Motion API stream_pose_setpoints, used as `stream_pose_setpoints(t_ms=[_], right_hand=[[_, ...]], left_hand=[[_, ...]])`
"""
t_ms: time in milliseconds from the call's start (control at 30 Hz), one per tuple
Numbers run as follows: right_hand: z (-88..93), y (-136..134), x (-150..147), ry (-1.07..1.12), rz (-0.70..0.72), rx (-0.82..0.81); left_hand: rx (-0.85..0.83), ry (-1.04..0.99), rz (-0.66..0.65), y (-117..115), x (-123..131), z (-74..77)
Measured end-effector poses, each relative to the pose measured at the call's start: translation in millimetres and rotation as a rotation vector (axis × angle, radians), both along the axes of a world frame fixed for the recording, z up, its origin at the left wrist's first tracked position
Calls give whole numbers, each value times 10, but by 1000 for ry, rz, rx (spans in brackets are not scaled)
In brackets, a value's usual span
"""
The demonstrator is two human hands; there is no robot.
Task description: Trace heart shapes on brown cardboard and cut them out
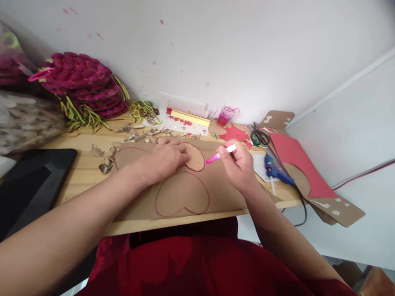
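A brown cardboard sheet [182,191] lies on the wooden table in front of me. My left hand [168,156] rests flat on it, fingers stretched out, pressing down a lighter, rounded cardboard template [196,158] whose left part the hand covers. Between the thumb and fingers of my right hand [239,164] is a pink marker [220,154], its tip touching or just beside the template's right edge. Nearer to me, a heart outline [209,197] is drawn on the sheet in dark pink. Part of another outline [129,149] shows left of my left hand.
Dried pods [160,131] lie behind the sheet. At right are scissors [259,135], a blue glue gun [277,172] with a cable, and red card [302,158]. A stained plastic cup [225,116] stands by the wall. Leftward are a magenta bundle [86,84] and a black tablet-like slab [37,181].
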State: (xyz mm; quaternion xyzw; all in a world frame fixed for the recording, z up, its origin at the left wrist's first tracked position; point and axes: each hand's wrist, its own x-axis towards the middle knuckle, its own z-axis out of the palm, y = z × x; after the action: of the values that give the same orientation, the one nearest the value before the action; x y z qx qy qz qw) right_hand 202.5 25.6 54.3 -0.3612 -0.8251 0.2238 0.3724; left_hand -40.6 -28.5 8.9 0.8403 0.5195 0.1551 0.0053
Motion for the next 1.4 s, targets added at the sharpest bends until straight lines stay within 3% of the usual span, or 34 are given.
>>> stream_pose_setpoints(t_ms=[133,367,467,633,800,933,1233,1400], right_hand=[[-30,232,-3,112,-3,-73],[-38,503,-260,259,111,-198],[-8,751,-322,275,96,-215],[242,1419,-293,276,-144,-37],[463,1936,-264,-13,-420,89],[454,2082,-288,-258,-520,84],[204,2260,-340,-406,-538,-8],[306,2229,-308,-383,-555,20]], left_hand=[[-3,151,34,-44,107,47],[-50,195,53,-97,216,198],[-73,207,65,-116,244,228],[-130,176,82,-138,286,190],[-171,202,125,-157,328,223],[-186,209,115,-151,331,229],[-184,224,128,-161,338,204],[-180,250,133,-154,365,192]])
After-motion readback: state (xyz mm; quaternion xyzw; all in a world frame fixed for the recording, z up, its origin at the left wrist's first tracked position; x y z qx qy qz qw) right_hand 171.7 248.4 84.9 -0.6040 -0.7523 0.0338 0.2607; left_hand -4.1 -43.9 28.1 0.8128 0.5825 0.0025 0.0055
